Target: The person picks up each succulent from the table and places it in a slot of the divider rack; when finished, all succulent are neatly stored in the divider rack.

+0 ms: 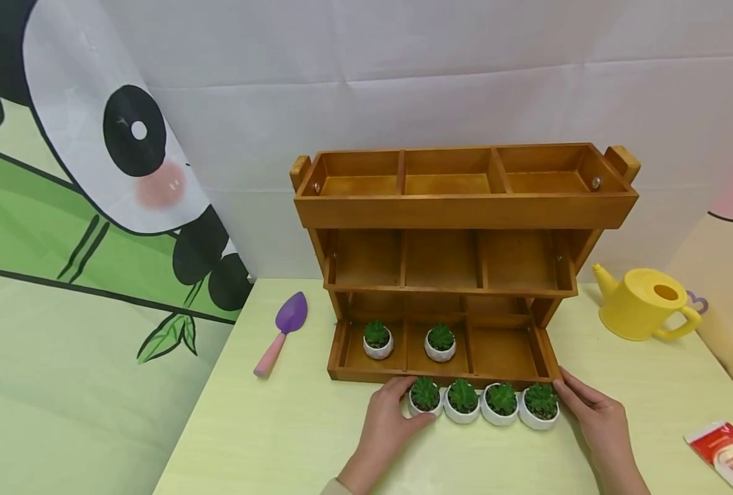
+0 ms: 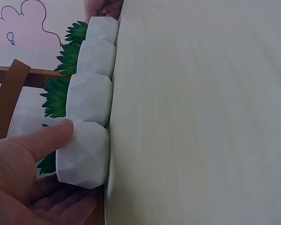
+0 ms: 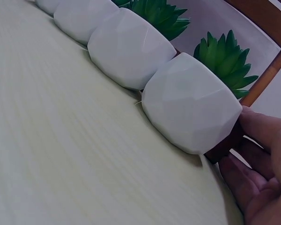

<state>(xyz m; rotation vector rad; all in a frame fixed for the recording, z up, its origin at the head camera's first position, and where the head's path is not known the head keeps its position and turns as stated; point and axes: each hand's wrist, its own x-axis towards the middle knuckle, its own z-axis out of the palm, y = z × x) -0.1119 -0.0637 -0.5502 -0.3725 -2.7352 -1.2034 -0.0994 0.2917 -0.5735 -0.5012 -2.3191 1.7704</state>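
Four potted plants [image 1: 462,400] stand side by side on a table [image 1: 267,440] before a wooden shelf [image 1: 465,213], two more plants [image 1: 377,339] in its bottom tray. The left hand [image 1: 386,421] pinches the leftmost pot [image 2: 83,154]; the right hand [image 1: 603,421], fingers loosely extended, touches the rightmost pot [image 3: 192,105]. Squaring the row appears in hand; the next move likely calls for even pressure from both ends.

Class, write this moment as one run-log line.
left hand: holds front row's leftmost pot | right hand: beside rightmost pot | bottom shelf tier: two pots
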